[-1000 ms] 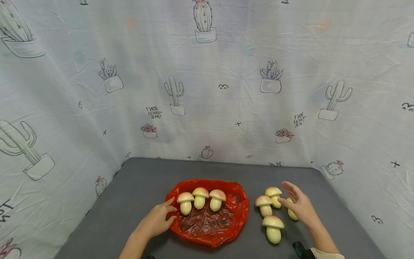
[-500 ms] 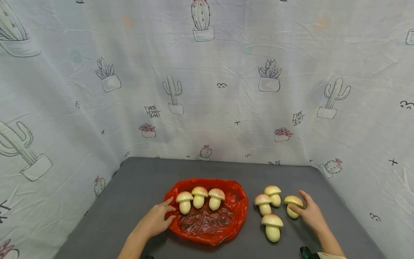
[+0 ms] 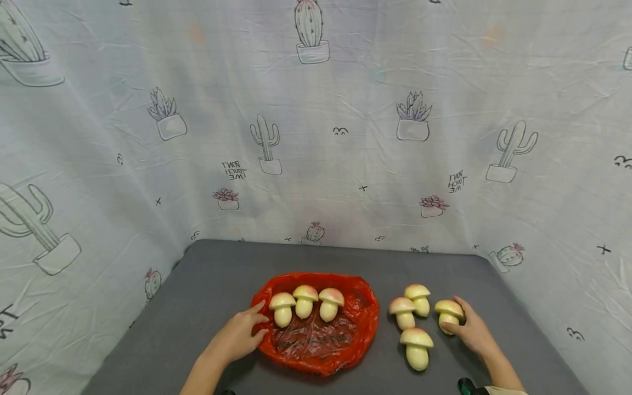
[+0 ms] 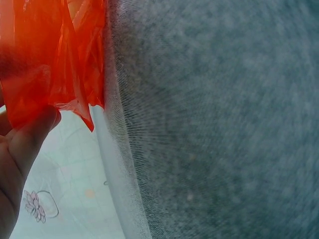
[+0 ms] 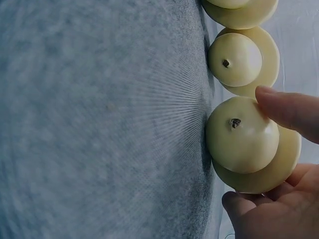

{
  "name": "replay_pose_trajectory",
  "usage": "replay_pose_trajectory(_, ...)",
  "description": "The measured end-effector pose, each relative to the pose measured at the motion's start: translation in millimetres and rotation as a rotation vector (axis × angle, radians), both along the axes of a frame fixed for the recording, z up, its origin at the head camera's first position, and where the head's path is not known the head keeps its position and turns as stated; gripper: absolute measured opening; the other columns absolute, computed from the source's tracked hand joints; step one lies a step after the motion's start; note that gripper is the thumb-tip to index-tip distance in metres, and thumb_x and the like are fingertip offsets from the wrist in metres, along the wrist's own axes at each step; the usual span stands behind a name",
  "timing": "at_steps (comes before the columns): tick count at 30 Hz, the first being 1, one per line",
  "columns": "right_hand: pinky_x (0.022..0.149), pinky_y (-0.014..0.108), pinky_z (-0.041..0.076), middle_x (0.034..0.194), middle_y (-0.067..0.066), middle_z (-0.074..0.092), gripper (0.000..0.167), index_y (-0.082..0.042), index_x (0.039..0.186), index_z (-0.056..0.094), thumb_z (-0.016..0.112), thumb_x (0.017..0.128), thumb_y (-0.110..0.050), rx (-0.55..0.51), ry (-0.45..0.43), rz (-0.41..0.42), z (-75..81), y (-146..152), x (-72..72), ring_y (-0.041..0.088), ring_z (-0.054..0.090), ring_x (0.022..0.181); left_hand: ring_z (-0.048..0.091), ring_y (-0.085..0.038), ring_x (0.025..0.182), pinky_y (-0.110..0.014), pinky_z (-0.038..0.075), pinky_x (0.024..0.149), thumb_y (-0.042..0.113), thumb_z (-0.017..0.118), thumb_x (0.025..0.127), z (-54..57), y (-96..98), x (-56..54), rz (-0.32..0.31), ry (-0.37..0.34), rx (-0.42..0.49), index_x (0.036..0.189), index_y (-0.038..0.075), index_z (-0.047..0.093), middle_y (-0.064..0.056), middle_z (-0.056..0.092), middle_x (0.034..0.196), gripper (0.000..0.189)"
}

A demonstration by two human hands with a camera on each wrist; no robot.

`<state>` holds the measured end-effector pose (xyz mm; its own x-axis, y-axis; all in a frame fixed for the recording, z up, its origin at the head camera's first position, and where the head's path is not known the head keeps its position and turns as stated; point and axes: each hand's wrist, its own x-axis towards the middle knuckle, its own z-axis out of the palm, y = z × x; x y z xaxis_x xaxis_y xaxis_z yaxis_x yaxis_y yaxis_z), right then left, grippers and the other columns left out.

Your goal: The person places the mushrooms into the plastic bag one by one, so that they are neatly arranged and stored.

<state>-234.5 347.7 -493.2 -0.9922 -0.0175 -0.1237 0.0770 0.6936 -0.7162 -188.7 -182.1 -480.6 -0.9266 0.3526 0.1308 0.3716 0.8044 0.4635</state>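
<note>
A red plastic bag lies spread with its mouth up, and three toy mushrooms with pale stems and pink-yellow caps sit inside, among them the left one. My left hand holds the bag's left edge; the left wrist view shows its thumb against the red film. At the far right, my right hand grips a toy mushroom standing on the table. In the right wrist view its thumb lies on the stem and the other fingers reach round the far side.
Between the bag and my right hand several toy mushrooms stand on the grey table, including a front one, a middle one and a back one. A cactus-print curtain encloses the back and sides.
My right hand has moved right from above the rightmost mushroom, then closed its fingers and thumb round it. The left hand and the bag have stayed in place.
</note>
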Motion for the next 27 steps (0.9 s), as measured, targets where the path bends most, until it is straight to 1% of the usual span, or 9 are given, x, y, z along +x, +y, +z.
replay_pose_trajectory(11, 0.097, 0.059, 0.034, 0.141, 0.042, 0.026, 0.093, 0.012, 0.146, 0.012, 0.07, 0.085, -0.028, 0.025, 0.051, 0.042, -3.7, 1.3, 3.6, 0.054, 0.031, 0.127, 0.059, -0.04, 0.112, -0.047, 0.051, 0.085, 0.011, 0.067, 0.086, 0.7, 0.2, -0.3, -0.001, -0.016, -0.001, 0.105, 0.0, 0.071, -0.026, 0.047, 0.139, 0.023)
replay_pose_trajectory(17, 0.095, 0.059, 0.036, 0.14, 0.042, 0.029, 0.093, 0.012, 0.146, 0.016, 0.07, 0.084, -0.032, 0.05, 0.083, 0.031, -4.9, 2.4, 4.4, 0.055, 0.034, 0.124, 0.059, -0.04, 0.112, -0.047, 0.052, 0.083, 0.011, 0.067, 0.086, 1.1, 0.1, -1.0, 0.0, -0.023, 0.001, 0.105, 0.001, 0.071, -0.025, 0.047, 0.139, 0.023)
replay_pose_trajectory(23, 0.096, 0.06, 0.036, 0.14, 0.042, 0.029, 0.092, 0.013, 0.145, 0.016, 0.068, 0.086, -0.036, 0.061, 0.089, 0.006, 0.0, 0.1, 6.5, 0.054, 0.036, 0.124, 0.059, -0.04, 0.112, -0.046, 0.052, 0.083, 0.011, 0.067, 0.086, 1.1, 0.0, -1.0, -0.003, -0.016, 0.004, 0.105, 0.0, 0.071, -0.026, 0.047, 0.139, 0.023)
replay_pose_trajectory(27, 0.094, 0.058, 0.038, 0.138, 0.041, 0.032, 0.091, 0.013, 0.145, 0.017, 0.067, 0.087, -0.036, 0.048, 0.118, 0.004, 4.6, -2.8, 9.3, 0.053, 0.039, 0.123, 0.059, -0.04, 0.112, -0.046, 0.052, 0.083, 0.011, 0.067, 0.086, 1.6, 0.1, -0.3, -0.004, -0.025, 0.005, 0.105, 0.0, 0.071, -0.026, 0.047, 0.139, 0.023)
